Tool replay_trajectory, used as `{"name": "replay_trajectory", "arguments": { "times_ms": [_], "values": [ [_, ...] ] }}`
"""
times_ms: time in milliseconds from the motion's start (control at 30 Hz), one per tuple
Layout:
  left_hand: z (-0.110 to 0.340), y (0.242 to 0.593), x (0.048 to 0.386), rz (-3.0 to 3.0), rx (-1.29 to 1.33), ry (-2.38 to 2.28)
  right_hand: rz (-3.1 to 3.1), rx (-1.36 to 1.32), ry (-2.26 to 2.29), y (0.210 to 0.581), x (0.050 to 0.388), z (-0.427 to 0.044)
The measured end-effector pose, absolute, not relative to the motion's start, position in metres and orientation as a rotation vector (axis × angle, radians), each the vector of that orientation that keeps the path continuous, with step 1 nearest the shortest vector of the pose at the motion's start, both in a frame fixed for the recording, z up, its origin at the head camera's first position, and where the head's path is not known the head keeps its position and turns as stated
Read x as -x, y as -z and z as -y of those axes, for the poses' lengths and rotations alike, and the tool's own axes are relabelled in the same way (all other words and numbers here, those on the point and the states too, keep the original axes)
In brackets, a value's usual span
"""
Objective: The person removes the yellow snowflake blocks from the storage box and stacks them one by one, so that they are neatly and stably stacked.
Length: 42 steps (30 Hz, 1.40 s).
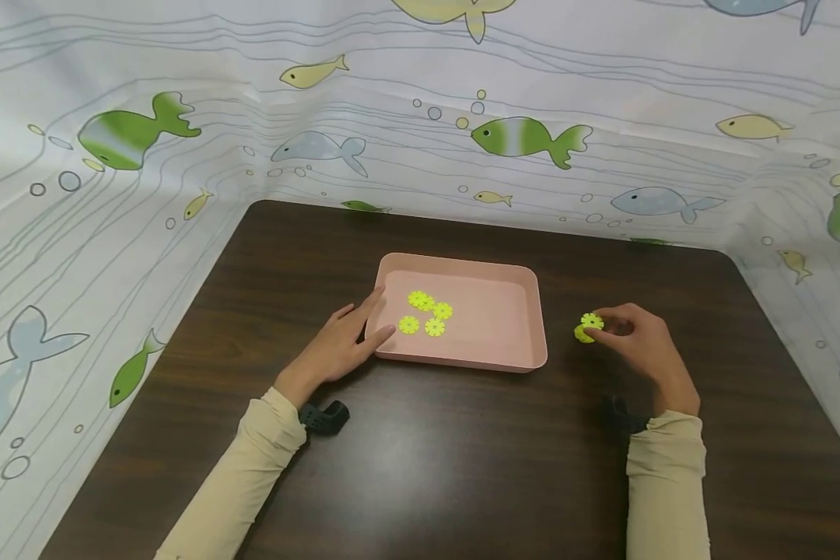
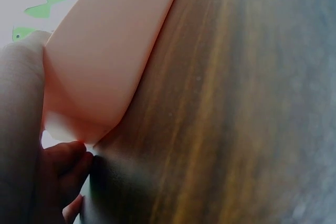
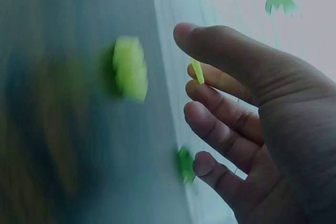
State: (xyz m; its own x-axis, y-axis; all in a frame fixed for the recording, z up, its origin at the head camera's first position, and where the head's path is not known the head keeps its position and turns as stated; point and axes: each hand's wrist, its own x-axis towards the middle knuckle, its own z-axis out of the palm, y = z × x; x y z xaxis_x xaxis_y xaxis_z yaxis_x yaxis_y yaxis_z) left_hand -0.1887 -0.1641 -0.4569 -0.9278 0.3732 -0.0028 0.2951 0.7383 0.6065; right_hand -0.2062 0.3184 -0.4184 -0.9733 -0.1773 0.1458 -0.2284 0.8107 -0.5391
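Note:
A shallow pink tray (image 1: 476, 311) stands on the table. My left hand (image 1: 332, 346) holds its left side near the front corner, thumb over the rim and fingers along the outer wall. In the left wrist view the fingertips touch the outside of the tray (image 2: 105, 51). Several neon yellow notched plastic discs (image 1: 435, 327) lie in the tray's left half. To the right of the tray, my right hand (image 1: 640, 346) pinches one such disc (image 1: 592, 320) between thumb and index finger. Below it on the table is a yellow clump of discs (image 3: 130, 69), blurred in the right wrist view.
The dark wood table (image 1: 462, 467) has a white curtain (image 1: 406, 117) printed with fish around its back and sides. Dark bands (image 1: 324, 418) sit at the wrists, by the beige sleeves.

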Motion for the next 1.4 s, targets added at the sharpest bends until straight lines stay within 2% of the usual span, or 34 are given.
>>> {"name": "replay_trajectory", "arguments": {
  "times_ms": [233, 1400],
  "values": [
    [0.165, 0.459, 0.189, -2.806, -0.515, -0.945, 2.951, -0.250, -0.899, 0.430, 0.203, -0.338],
    [0.164, 0.459, 0.189, -2.834, -0.546, -0.959, 3.027, -0.248, -0.910, 0.431, 0.210, -0.328]
  ]
}}
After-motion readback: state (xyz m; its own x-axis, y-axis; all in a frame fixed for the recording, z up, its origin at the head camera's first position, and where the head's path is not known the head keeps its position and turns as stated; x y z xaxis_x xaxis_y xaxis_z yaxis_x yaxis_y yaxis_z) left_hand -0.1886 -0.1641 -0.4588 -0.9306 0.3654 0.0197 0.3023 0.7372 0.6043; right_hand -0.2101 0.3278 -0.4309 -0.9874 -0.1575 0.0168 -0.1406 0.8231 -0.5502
